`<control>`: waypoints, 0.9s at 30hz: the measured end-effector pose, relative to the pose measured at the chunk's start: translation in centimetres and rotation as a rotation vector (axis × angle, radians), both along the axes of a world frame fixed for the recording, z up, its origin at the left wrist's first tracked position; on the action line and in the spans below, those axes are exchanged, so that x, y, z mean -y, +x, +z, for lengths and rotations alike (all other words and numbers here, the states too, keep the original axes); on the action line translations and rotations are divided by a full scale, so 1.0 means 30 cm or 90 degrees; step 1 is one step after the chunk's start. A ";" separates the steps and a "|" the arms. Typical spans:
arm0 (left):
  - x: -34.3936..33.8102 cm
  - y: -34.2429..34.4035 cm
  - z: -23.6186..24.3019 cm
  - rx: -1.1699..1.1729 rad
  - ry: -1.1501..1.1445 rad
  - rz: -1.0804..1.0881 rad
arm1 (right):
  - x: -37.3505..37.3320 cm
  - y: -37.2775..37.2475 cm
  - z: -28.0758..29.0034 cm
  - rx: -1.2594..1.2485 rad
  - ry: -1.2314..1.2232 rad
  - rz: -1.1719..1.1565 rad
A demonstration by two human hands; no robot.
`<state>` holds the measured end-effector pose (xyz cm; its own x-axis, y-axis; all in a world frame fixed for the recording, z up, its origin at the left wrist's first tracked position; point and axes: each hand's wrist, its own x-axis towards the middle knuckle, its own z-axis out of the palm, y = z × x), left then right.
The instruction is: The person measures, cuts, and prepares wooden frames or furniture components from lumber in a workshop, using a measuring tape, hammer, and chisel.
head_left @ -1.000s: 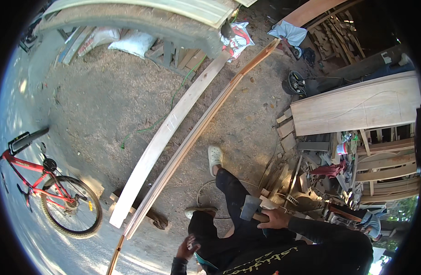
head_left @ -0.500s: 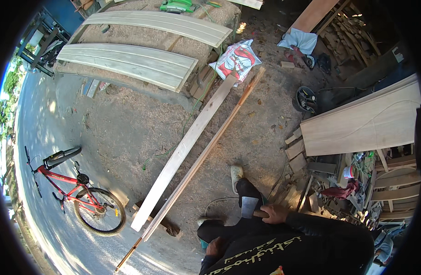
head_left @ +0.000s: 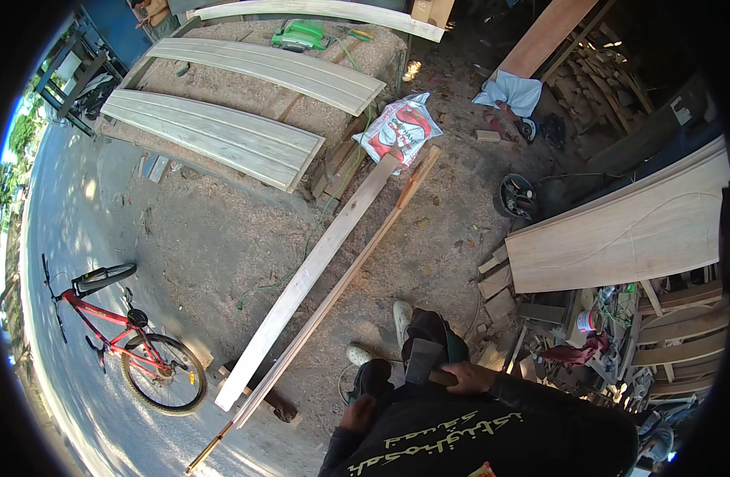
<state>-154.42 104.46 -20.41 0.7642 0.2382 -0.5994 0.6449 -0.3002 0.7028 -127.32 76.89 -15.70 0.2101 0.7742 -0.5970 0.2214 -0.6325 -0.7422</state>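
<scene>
My right hand (head_left: 470,378) is closed around the short wooden handle (head_left: 443,377) of a hatchet. Its broad grey blade (head_left: 421,362) lies over my dark trousers, close to my right thigh. Lower left, my left hand (head_left: 358,413) rests by my left leg; its fingers are too small and dark to make out. Ahead of my feet, a long pale plank (head_left: 309,274) and a thin brown strip of wood (head_left: 349,274) run side by side, slanting toward a printed white and red sack (head_left: 398,131).
A red bicycle (head_left: 130,338) lies at left by the road. Grooved pale panels (head_left: 214,131) and a green power tool (head_left: 299,35) rest on a sawdust-covered platform. At right are a leaning wide board (head_left: 619,230), a bucket (head_left: 517,195) and scrap wood (head_left: 496,290).
The whole view has shifted slightly. My left foot is farther forward, next to the right one. The hatchet blade has tilted and looks darker, still in my right hand.
</scene>
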 end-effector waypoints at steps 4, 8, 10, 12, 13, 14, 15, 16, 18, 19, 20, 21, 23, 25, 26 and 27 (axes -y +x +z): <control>0.022 0.015 0.077 0.013 -0.102 0.020 | -0.059 0.146 0.111 0.082 -0.014 0.066; 0.155 0.061 -0.095 0.087 -0.183 0.023 | -0.184 0.418 0.037 0.276 0.006 0.043; 0.136 0.182 -0.163 0.039 -0.219 0.012 | -0.222 0.580 -0.079 0.360 0.032 -0.021; 0.062 0.355 -0.248 0.040 -0.135 0.068 | -0.253 0.743 -0.186 0.480 0.019 -0.029; 0.001 0.445 -0.326 0.053 -0.050 0.083 | -0.262 0.822 -0.223 0.543 0.041 -0.040; -0.063 0.529 -0.431 0.044 0.009 0.106 | -0.282 0.893 -0.255 0.606 0.068 -0.053; -0.132 0.605 -0.558 0.036 0.068 0.126 | -0.314 0.956 -0.284 0.655 0.087 -0.032; -0.215 0.673 -0.701 0.093 0.182 0.094 | -0.346 1.011 -0.305 0.706 0.106 -0.011; -0.357 0.828 -0.938 0.083 0.344 0.047 | -0.434 1.061 -0.294 0.778 0.095 0.072; -0.427 0.880 -1.066 0.065 0.381 0.041 | -0.489 1.064 -0.279 0.838 0.098 0.154; -0.477 0.952 -1.177 0.022 0.388 0.024 | -0.525 1.058 -0.259 0.845 0.090 0.162; -0.507 1.054 -1.236 0.005 0.376 -0.010 | -0.549 1.054 -0.236 0.913 0.106 0.251; -0.537 1.141 -1.384 0.021 0.450 -0.049 | -0.579 1.091 -0.261 1.065 0.137 0.368; -0.547 1.170 -1.523 0.066 0.481 -0.083 | -0.580 1.196 -0.286 1.158 0.015 0.355; -0.585 1.156 -1.603 0.007 0.364 -0.074 | -0.600 1.248 -0.293 1.161 -0.080 0.315; -0.619 1.155 -1.668 -0.047 0.248 -0.065 | -0.595 1.263 -0.314 1.172 -0.072 0.311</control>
